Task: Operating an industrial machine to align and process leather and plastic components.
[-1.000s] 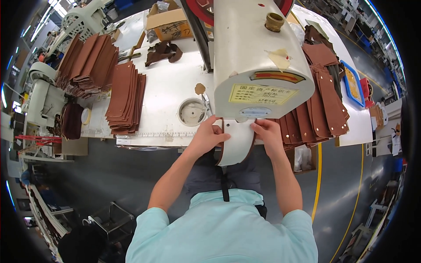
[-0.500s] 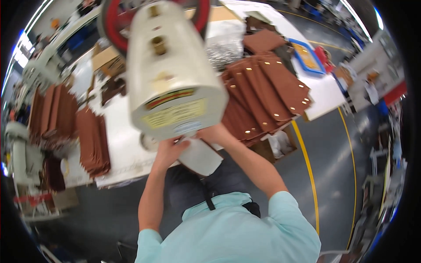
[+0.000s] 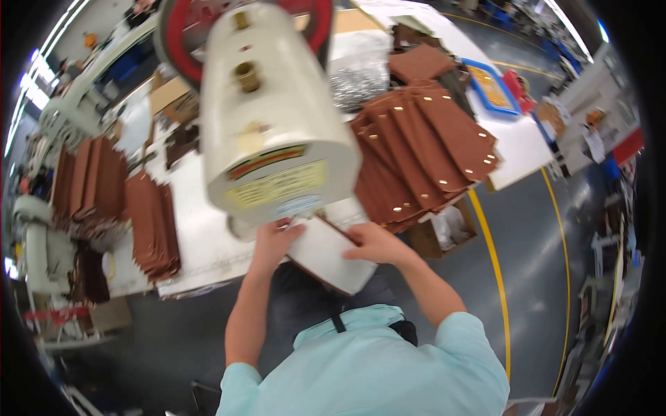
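Observation:
A brown panel with a white face point(image 3: 326, 258) is turned white side up, just below the front of a cream machine head point(image 3: 277, 125). My left hand point(image 3: 276, 246) pinches its left edge close under the machine, the fingertips partly hidden by the housing. On the opposite edge my right hand point(image 3: 380, 245) grips the panel, thumb on the white face and fingers at the brown border. The panel's far end goes out of sight beneath the machine head. Its near end reaches over my lap.
Brown panels with metal studs point(image 3: 430, 145) lie fanned out at the right of the white table point(image 3: 201, 229). More brown stacks point(image 3: 151, 225) stand at the left. Behind are a clear bag of small metal parts point(image 3: 357, 83) and a blue tray point(image 3: 491, 87). A cardboard box point(image 3: 447, 232) sits below the table's right side.
My right hand has come out from under the machine head, toward me and rightward along the panel's edge. The panel has slid toward me and shows more white. My left hand stays near the machine.

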`<state>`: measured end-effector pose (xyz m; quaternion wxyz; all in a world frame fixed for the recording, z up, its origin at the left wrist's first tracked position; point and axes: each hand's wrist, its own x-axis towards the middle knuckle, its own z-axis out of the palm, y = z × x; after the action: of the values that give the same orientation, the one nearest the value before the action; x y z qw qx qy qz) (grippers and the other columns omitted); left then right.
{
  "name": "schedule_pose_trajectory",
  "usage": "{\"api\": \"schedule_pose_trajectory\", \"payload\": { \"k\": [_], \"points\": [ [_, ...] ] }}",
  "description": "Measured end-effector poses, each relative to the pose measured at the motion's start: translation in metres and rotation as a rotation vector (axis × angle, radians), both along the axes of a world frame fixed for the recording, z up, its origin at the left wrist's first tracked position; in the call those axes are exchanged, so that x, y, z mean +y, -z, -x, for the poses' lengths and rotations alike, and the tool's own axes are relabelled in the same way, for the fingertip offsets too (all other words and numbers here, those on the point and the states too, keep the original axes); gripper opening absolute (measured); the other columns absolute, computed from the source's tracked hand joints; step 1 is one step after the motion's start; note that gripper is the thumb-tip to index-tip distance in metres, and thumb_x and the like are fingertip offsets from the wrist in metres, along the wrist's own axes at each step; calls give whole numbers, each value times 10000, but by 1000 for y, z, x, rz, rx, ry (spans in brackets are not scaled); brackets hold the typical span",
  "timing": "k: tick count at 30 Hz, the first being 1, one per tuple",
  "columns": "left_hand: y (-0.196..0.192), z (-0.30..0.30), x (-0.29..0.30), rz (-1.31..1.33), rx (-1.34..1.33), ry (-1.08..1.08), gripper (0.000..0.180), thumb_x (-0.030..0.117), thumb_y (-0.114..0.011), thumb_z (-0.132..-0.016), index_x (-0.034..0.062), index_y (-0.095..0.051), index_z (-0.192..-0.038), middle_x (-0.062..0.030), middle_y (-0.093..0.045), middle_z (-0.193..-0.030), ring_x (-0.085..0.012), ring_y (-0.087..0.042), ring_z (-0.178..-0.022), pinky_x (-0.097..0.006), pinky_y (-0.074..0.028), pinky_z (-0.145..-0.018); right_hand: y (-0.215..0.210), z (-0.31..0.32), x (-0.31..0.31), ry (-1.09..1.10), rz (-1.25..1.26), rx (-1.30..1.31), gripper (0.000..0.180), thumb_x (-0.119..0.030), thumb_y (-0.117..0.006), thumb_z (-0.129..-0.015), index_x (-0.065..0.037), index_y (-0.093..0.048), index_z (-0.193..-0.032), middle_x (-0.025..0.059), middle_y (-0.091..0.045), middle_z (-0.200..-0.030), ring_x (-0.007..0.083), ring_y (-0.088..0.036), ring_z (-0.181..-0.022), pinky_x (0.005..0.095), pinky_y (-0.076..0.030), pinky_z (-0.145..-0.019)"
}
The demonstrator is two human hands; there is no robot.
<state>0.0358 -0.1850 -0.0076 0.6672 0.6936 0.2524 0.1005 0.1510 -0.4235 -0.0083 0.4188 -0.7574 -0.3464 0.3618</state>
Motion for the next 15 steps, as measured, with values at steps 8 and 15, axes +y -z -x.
{"api": "schedule_pose_trajectory", "payload": {
  "k": [8,15],
  "points": [
    [-28,61,0,221,12,-67,347,-17,-730,-822,0,-675,-1164,-9,-667,-875,-87,-615,-707,-250,-497,-630,-49,-7,-60,251,11,470,199,-45,-795,-817,46,-707,-971,41,-719,-856,83,-643,-797,246,-515,-698],
    [-41,146,28,66,160,-50,151,20,-693,-898,-21,-724,-1040,-41,-705,-835,-85,-645,-751,-238,-535,-690,-163,-65,-113,521,-184,-358,206,-37,-797,-717,-3,-755,-916,48,-726,-820,94,-633,-726,240,-473,-644]
  ]
}}
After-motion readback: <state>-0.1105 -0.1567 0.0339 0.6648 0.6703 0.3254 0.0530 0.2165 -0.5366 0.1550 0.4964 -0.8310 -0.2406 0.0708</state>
